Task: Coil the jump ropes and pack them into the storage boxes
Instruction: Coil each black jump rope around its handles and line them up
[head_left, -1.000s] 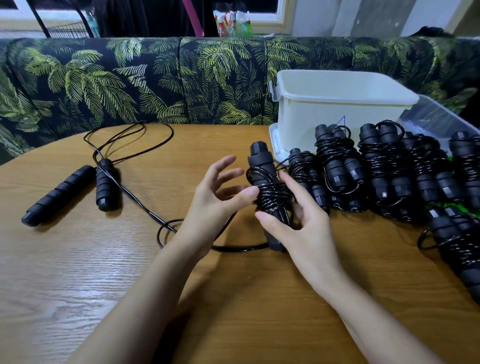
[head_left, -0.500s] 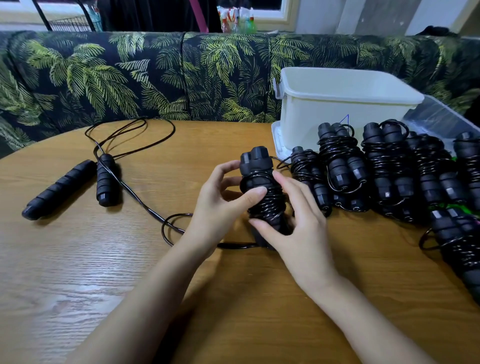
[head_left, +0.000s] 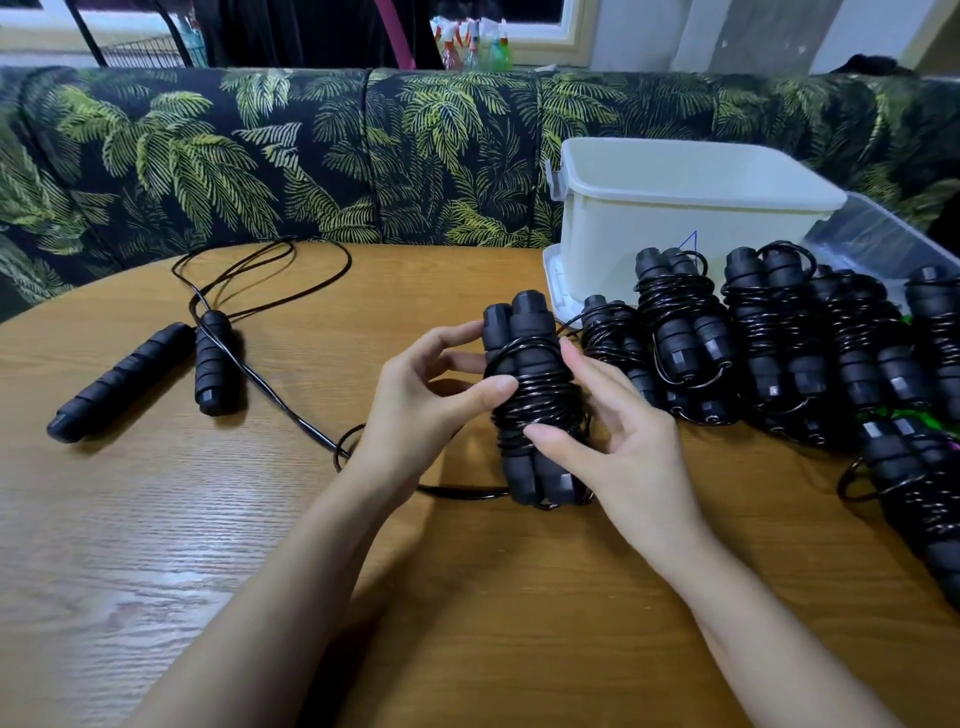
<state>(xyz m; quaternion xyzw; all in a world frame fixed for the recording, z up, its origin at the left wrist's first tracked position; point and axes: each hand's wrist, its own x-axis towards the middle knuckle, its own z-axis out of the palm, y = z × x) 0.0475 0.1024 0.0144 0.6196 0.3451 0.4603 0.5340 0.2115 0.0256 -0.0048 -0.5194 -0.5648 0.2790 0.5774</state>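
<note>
The coiling step looks nearly done on one jump rope (head_left: 535, 395). Its two handles stand upright near mid-table, with the cord wound tight around them. The left hand (head_left: 415, 400) grips the bundle, thumb pressing the coils and fingers behind, while the right hand (head_left: 618, 447) pinches the lower turns between thumb and forefinger. A loose tail (head_left: 462, 491) trails near-left — it likely needs tucking in before the bundle goes to the white storage box (head_left: 675, 208) at far right, behind the coiled ropes (head_left: 779, 332).
</note>
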